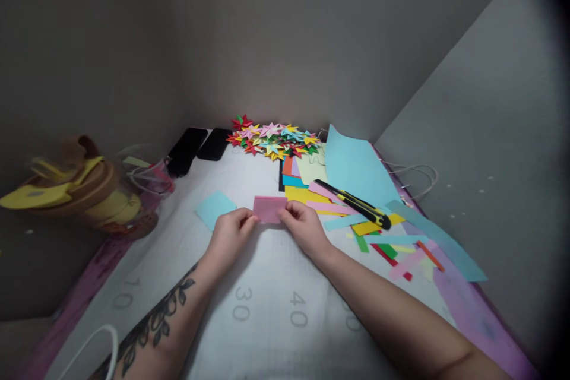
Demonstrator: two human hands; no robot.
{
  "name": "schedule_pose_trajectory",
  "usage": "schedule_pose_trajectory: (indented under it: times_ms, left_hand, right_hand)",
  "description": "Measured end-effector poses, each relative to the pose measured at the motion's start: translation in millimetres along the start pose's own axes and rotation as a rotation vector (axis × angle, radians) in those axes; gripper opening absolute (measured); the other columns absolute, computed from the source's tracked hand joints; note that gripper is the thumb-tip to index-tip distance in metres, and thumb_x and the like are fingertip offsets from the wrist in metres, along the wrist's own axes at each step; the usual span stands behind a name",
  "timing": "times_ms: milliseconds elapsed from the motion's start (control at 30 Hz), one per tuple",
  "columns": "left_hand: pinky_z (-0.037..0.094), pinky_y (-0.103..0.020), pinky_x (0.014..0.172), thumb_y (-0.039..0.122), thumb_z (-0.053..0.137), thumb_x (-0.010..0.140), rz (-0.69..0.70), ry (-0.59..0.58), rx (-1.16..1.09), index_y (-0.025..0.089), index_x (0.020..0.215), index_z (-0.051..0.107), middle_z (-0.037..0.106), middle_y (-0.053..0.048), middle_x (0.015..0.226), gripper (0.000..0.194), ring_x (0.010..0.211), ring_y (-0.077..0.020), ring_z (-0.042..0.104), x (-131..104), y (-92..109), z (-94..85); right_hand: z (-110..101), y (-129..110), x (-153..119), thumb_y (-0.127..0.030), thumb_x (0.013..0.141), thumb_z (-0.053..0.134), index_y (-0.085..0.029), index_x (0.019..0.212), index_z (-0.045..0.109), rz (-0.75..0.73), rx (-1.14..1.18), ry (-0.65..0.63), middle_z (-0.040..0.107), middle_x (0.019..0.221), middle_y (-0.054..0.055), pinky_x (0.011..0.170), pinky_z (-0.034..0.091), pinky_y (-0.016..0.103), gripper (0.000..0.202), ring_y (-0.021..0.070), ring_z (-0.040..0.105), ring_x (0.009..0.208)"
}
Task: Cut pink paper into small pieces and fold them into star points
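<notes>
A pink piece of paper, rectangular and seemingly folded along its top edge, is held up between both hands over the white mat. My left hand pinches its lower left corner between thumb and fingers. On the other side, my right hand grips the right edge, thumb in front and fingers behind. A light blue paper square lies flat on the mat just beyond my left hand. Close to my right hand are a yellow sheet and several loose paper strips.
Folded paper stars are heaped at the back. A yellow-black utility knife rests on strips at right, before a large light blue sheet. Two dark phones lie back left. A brown-rimmed cup stands at far left.
</notes>
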State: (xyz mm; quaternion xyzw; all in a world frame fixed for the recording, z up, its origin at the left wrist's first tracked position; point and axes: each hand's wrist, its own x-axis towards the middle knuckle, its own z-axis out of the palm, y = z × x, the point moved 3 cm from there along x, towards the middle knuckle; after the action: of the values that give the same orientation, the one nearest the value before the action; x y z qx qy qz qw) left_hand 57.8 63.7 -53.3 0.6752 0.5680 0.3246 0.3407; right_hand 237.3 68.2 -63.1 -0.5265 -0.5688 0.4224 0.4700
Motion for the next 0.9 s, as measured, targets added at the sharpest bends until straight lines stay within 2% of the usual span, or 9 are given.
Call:
schedule_pose_trajectory:
  times_ms: [200,333,433,500,567,633,733,833,900]
  left_hand:
    - [0.034,-0.024,0.055,0.04,0.053,0.078,-0.082,-0.019,-0.066,0.016,0.07,0.065,0.059,0.001,0.061,0.028,0.059,-0.0145,0.05,0.8,-1.6,2.6]
    - [0.032,-0.023,0.052,0.042,0.056,0.075,-0.128,0.027,-0.17,0.016,0.066,0.062,0.054,0.002,0.056,0.029,0.055,-0.0128,0.047,2.4,-6.4,2.0]
    - [0.033,-0.023,0.051,0.041,0.056,0.075,-0.143,0.003,-0.204,0.016,0.063,0.059,0.052,0.003,0.054,0.028,0.052,-0.0118,0.046,4.0,-10.1,3.4]
    - [0.037,-0.023,0.054,0.038,0.057,0.075,-0.101,0.005,-0.204,0.015,0.069,0.061,0.057,0.001,0.06,0.024,0.057,-0.013,0.051,4.7,-10.0,3.0]
    - [0.044,-0.025,0.063,0.033,0.059,0.075,-0.021,0.06,-0.205,0.015,0.086,0.063,0.065,-0.002,0.077,0.021,0.069,-0.0156,0.059,4.5,-7.4,0.0]
    - [0.047,-0.026,0.072,0.029,0.058,0.076,0.055,0.113,-0.181,0.017,0.097,0.063,0.068,-0.003,0.092,0.025,0.081,-0.017,0.062,3.2,-4.1,-3.7]
    - [0.047,-0.026,0.076,0.029,0.056,0.08,0.117,0.087,-0.095,0.019,0.091,0.065,0.07,-0.002,0.091,0.018,0.082,-0.0167,0.063,0.9,-1.5,-5.1]
    - [0.048,-0.026,0.075,0.028,0.054,0.082,0.136,0.053,-0.021,0.02,0.089,0.067,0.071,-0.002,0.089,0.017,0.079,-0.0166,0.064,-0.2,-1.9,-3.9]
    - [0.048,-0.027,0.073,0.027,0.054,0.081,0.129,0.058,0.012,0.019,0.089,0.067,0.072,-0.003,0.089,0.018,0.079,-0.017,0.064,0.0,-2.4,-3.5]
  right_hand:
    - [0.0,-2.1,-0.4,-0.032,0.078,0.054,-0.02,0.058,0.042,-0.017,-0.133,0.029,0.041,0.056,-0.005,0.053,0.03,0.024,0.026,0.0118,0.039,0.057]
    - [3.9,1.6,-0.4,-0.033,0.081,0.052,-0.02,0.06,0.047,-0.016,-0.16,-0.065,0.044,0.058,-0.004,0.053,0.031,0.024,0.025,0.0121,0.042,0.057]
    - [4.5,4.9,-0.5,-0.029,0.083,0.052,-0.019,0.058,0.048,-0.041,-0.254,-0.093,0.046,0.056,-0.004,0.053,0.031,0.024,0.027,0.0124,0.044,0.057]
    - [4.2,5.5,-0.3,-0.025,0.084,0.052,-0.019,0.058,0.05,-0.109,-0.339,-0.094,0.05,0.057,-0.003,0.056,0.033,0.025,0.027,0.0135,0.047,0.059]
    - [5.7,5.2,-0.4,-0.021,0.085,0.054,-0.019,0.062,0.057,-0.209,-0.408,-0.121,0.058,0.064,0.0,0.065,0.038,0.028,0.023,0.0155,0.052,0.067]
    - [8.7,5.1,-1.4,-0.018,0.084,0.057,-0.02,0.07,0.065,-0.295,-0.439,-0.17,0.067,0.076,0.002,0.075,0.041,0.032,0.016,0.0176,0.056,0.078]
    - [10.0,3.8,-3.9,-0.015,0.084,0.058,-0.022,0.094,0.07,-0.373,-0.44,-0.148,0.071,0.095,0.005,0.083,0.044,0.036,0.017,0.0198,0.059,0.091]
    - [7.6,-2.9,-8.9,-0.014,0.087,0.053,-0.023,0.12,0.061,-0.528,-0.443,-0.041,0.07,0.105,0.007,0.084,0.048,0.038,0.035,0.0203,0.059,0.096]
    - [6.9,-7.8,-12.8,-0.014,0.09,0.05,-0.025,0.128,0.056,-0.657,-0.462,-0.015,0.07,0.106,0.006,0.083,0.049,0.038,0.041,0.0197,0.06,0.093]
